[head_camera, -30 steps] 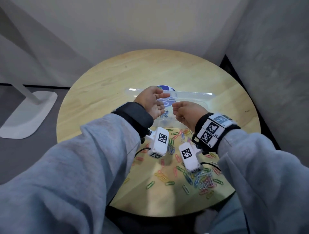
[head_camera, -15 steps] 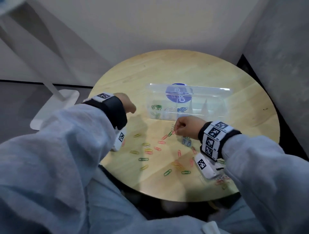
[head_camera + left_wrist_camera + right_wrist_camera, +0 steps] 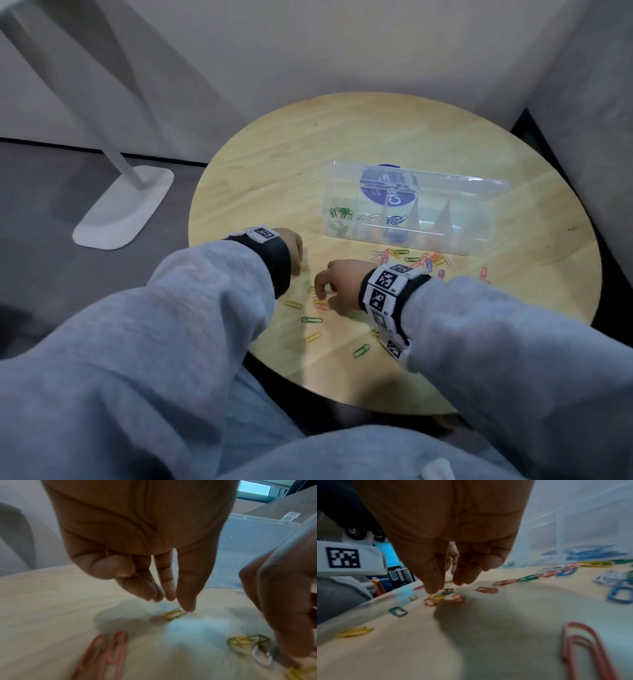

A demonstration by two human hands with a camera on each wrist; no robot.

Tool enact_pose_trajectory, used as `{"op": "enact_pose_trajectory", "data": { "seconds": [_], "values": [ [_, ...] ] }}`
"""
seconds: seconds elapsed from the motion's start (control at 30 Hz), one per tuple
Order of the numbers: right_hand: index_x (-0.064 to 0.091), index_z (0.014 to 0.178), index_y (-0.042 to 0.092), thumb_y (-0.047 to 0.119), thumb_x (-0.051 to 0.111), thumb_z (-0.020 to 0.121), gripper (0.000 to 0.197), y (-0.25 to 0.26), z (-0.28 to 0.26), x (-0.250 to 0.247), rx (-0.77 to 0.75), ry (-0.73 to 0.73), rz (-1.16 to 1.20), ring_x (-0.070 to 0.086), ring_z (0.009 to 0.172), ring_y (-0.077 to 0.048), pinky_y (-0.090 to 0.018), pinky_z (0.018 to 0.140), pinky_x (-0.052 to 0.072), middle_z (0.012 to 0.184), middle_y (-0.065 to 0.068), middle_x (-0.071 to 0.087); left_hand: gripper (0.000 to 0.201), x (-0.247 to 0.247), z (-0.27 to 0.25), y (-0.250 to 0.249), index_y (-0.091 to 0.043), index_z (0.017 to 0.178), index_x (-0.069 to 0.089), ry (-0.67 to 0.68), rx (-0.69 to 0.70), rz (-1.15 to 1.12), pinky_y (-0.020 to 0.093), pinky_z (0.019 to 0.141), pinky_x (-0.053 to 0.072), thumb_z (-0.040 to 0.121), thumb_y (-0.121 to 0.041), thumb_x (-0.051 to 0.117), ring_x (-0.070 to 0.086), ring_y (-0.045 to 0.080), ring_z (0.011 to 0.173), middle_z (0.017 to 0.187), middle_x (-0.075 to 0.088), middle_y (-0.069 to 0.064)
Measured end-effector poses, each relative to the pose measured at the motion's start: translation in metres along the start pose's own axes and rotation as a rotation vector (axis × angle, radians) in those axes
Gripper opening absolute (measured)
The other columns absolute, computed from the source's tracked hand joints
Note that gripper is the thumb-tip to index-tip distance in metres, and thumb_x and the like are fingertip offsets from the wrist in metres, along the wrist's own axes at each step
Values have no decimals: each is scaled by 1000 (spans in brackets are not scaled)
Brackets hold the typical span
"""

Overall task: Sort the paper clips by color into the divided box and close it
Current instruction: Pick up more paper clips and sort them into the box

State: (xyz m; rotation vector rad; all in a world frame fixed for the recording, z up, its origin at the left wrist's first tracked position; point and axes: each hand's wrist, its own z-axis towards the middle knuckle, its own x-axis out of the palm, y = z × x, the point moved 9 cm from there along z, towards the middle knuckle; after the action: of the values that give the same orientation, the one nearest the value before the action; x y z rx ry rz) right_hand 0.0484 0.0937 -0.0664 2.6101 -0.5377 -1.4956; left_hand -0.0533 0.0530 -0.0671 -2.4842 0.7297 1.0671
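A clear divided box [image 3: 445, 241] stands open on the round wooden table [image 3: 376, 137], its lid upright behind. Green, silver and blue clips lie in its left compartments. Loose coloured paper clips [image 3: 411, 258] are scattered in front of it. My left hand [image 3: 293, 248] points down at the table's near left; in the left wrist view one fingertip [image 3: 187, 605] touches a yellow clip [image 3: 174, 614]. My right hand [image 3: 323, 287] hovers just right of it, its fingertips [image 3: 433, 588] over a small cluster of yellow, grey and pink clips [image 3: 436, 598]. Neither hand visibly holds a clip.
A white lamp base [image 3: 123, 209] sits on the grey floor to the left. Grey walls close in behind and on the right of the table. Two pink clips [image 3: 106, 654] lie near my left hand, and green and yellow ones [image 3: 311, 320] near the table's front edge.
Both hands have left the box and come down to the table. The left went to the near left; the right followed from the clips in front of the box. The view swung.
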Motion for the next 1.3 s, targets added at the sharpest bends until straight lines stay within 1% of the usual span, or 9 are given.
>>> {"op": "enact_pose_trajectory", "data": {
  "seconds": [0.2,0.3,0.43,0.57,0.83,0.97,1.1,1.17,1.3],
  "values": [
    [62,92,25,18,53,85,14,-1,6,7,-28,-25,-41,59,95,-27,-35,79,53,105,-1,56,25,11,15,-2,-22,65,52,-3,39,-38,19,53,35,73,-19,75,50,15,66,67,54,-7],
    [62,90,20,16,48,84,15,1,8,6,-41,-57,-30,59,93,-29,-33,75,51,102,-3,57,7,14,14,-4,-19,76,66,-13,22,19,25,66,42,74,-22,72,52,22,71,77,62,0],
    [60,94,22,13,54,82,16,3,12,9,-35,-28,-25,58,97,-26,-30,73,45,106,-1,56,22,17,12,-7,-11,97,70,-16,30,153,27,67,41,81,-25,63,51,22,75,89,66,5],
    [61,90,20,13,52,80,15,-2,10,10,-2,-6,-57,60,95,-26,-32,76,51,104,-1,61,3,17,3,-1,-9,75,61,74,46,-142,28,66,46,77,-9,64,53,23,69,78,63,8],
    [55,75,23,11,48,79,14,-16,-5,2,72,0,31,56,77,-20,-26,62,44,83,3,60,34,14,-13,0,-17,85,58,107,57,-332,18,48,39,82,6,32,50,16,52,63,57,5],
    [57,77,24,7,55,77,18,-39,-4,-15,169,-126,487,55,69,-17,-29,72,51,67,7,56,23,22,-19,-13,-19,92,63,147,100,-13,11,44,43,84,-4,48,51,11,56,68,57,-2],
    [59,75,15,-5,42,87,29,-55,-7,-12,257,-97,1016,49,51,-13,-19,51,47,60,-5,48,21,35,-16,-9,-15,96,69,150,63,211,31,78,51,78,-17,59,64,22,94,98,69,3],
    [55,71,10,-4,34,92,33,-58,-7,-8,310,-59,1174,44,52,-15,-19,47,42,62,-7,41,6,37,-14,-9,-17,82,65,138,81,223,27,71,48,77,-19,64,60,20,84,90,66,1],
    [44,67,5,-1,36,93,28,-61,-6,5,484,17,1218,45,57,-19,-25,56,41,65,-10,41,23,41,-7,-8,-23,62,55,144,124,212,23,62,40,74,-22,74,52,17,76,71,57,-5]
  ]
}}
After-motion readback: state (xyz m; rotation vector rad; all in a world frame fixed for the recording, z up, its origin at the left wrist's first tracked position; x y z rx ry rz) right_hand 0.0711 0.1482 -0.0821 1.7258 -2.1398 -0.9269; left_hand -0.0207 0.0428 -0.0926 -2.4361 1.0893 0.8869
